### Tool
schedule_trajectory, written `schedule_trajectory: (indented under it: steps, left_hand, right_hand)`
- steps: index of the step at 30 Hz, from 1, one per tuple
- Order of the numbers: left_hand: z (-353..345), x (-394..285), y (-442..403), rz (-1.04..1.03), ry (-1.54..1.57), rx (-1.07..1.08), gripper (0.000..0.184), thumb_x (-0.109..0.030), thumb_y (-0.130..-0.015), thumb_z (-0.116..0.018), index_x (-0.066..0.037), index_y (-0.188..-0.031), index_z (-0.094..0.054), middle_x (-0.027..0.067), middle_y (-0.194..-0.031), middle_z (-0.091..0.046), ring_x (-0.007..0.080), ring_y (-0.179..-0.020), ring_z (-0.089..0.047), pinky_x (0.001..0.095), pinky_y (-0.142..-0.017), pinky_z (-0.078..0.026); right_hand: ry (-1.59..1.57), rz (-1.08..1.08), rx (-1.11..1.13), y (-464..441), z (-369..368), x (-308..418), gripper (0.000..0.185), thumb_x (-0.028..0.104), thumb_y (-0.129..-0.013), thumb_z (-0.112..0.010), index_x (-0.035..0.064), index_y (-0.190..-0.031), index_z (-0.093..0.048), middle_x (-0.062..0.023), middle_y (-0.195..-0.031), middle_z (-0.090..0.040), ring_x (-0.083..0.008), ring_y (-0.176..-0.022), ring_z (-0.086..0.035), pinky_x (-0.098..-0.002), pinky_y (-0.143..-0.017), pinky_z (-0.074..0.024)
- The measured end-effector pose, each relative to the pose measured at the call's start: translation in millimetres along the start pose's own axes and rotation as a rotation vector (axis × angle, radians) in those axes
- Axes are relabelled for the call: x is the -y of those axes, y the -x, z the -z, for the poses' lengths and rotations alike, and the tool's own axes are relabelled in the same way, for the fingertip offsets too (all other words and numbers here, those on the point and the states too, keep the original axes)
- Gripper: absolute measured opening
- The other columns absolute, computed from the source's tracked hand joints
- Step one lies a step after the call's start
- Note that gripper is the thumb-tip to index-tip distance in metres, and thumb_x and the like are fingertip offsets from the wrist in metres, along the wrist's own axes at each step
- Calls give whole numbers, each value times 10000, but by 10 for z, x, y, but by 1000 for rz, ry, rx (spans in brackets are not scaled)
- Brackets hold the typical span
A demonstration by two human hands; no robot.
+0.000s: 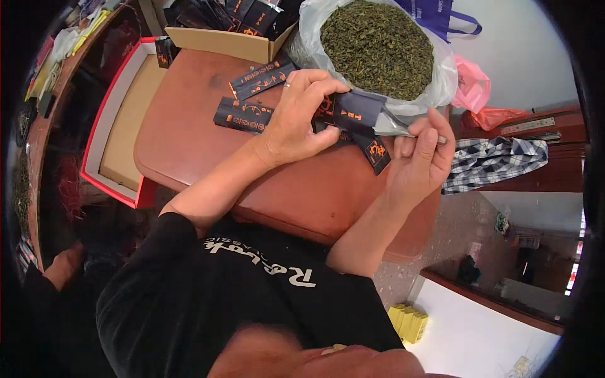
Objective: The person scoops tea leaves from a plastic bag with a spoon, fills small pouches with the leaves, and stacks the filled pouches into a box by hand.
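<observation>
My left hand (302, 116) grips a black foil pouch (358, 112) with orange printing, its silvery mouth turned to the right. In my right hand (423, 154) is a slim metal spoon (442, 141). The spoon's far end reaches the pouch's mouth; whether its bowl is inside cannot be made out. Just beyond both hands stands a clear plastic bag (444, 79) with its top open, full of dark green dried leaves (378, 47) that look like tea. More black pouches (242, 115) lie flat on the brown table (201, 132) around my left hand, and one pouch (376, 153) lies under the held one.
A cardboard box (220, 44) with many black pouches stands at the back left. Left of the table is a red-rimmed box lid (120, 126). A pink bag (471, 85), a checked cloth (495, 162) and yellow packs (408, 322) are on the right.
</observation>
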State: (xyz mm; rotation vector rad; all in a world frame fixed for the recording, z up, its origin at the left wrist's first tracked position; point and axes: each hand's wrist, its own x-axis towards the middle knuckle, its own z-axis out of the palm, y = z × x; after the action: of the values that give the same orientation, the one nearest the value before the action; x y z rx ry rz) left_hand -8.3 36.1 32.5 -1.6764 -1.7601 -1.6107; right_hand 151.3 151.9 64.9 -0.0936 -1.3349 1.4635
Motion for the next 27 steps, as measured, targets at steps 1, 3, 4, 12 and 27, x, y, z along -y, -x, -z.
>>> schedule_trajectory:
  steps: [1,3,4,12,27]
  left_hand:
    - [5,1,-1,6,1,2,589,-19,-618,-724,-50,-1183,-561,139,-1136,-531,305,-1086,-512,383,-957,-439]
    - [-3,-6,9,11,51,9,575,-18,-613,-726,-49,-1163,-559,139,-1135,-531,302,-1085,-512,385,-959,-436]
    - [-6,-11,6,11,76,11,568,-17,-611,-726,-48,-1153,-557,139,-1134,-530,300,-1084,-512,385,-960,-435]
    - [44,-9,-15,66,120,-11,520,-57,-597,-698,-44,-1091,-538,125,-1080,-498,291,-1051,-489,368,-956,-408]
    - [-37,37,12,199,307,-50,469,-95,-600,-717,-36,-1029,-538,124,-1021,-476,290,-1006,-493,361,-912,-421]
  right_hand:
    - [-22,1,6,-3,-6,-13,277,109,-1018,-531,-35,-1253,-559,-79,-901,-597,-52,-567,-397,-191,-503,-357]
    - [-39,18,55,22,-69,-24,291,128,-1010,-553,-37,-1249,-558,-86,-889,-590,-59,-590,-422,-193,-504,-365]
    - [-65,16,58,29,-113,-16,290,131,-1004,-566,-38,-1240,-562,-86,-881,-592,-58,-598,-435,-192,-504,-369]
    - [-76,73,130,60,-189,-66,298,156,-986,-604,-42,-1208,-586,-80,-842,-586,-78,-629,-459,-219,-517,-380]
    - [-40,158,111,102,-194,-86,259,164,-991,-595,-38,-1152,-589,-100,-883,-621,-97,-636,-489,-231,-561,-410]
